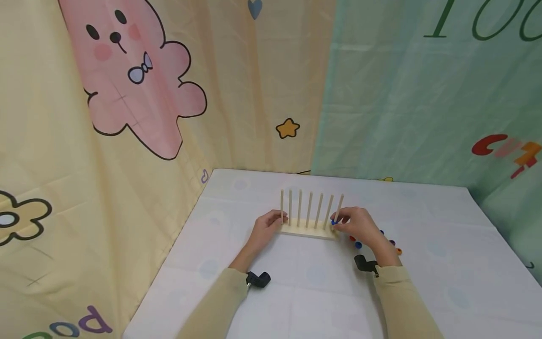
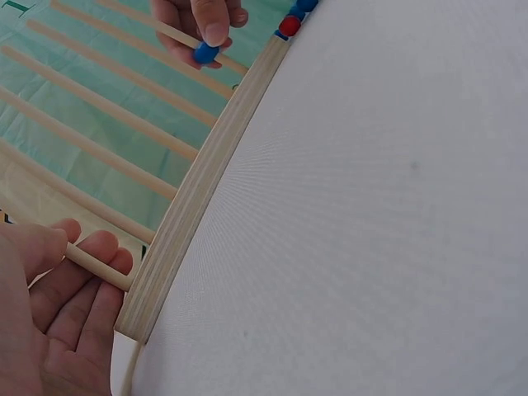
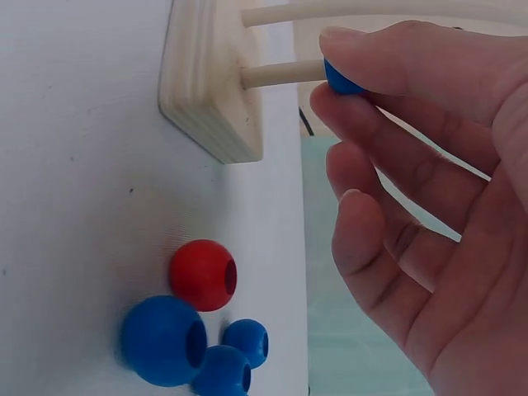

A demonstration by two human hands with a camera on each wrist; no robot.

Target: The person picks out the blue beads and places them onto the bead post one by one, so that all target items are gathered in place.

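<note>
A wooden rack with a row of several upright pegs stands on the table, its pale base (image 1: 306, 230) between both hands. At the rack's left end, my left hand (image 1: 267, 226) pinches the end peg (image 2: 103, 271) between thumb and fingers. My right hand (image 1: 360, 223) is at the opposite end and pinches a blue bead (image 3: 340, 80) between thumb and index finger. That bead sits around the rightmost peg (image 3: 285, 74), above the base; the fingers partly cover it. The other right fingers are loosely bent.
Near the rack's right end lie a red bead (image 3: 198, 275) and several blue beads (image 3: 163, 341). A purple bead (image 1: 392, 243) and an orange bead (image 1: 399, 251) are beside the right wrist. A white cloth covers the table (image 1: 296, 296); printed curtains (image 1: 254, 94) hang behind it.
</note>
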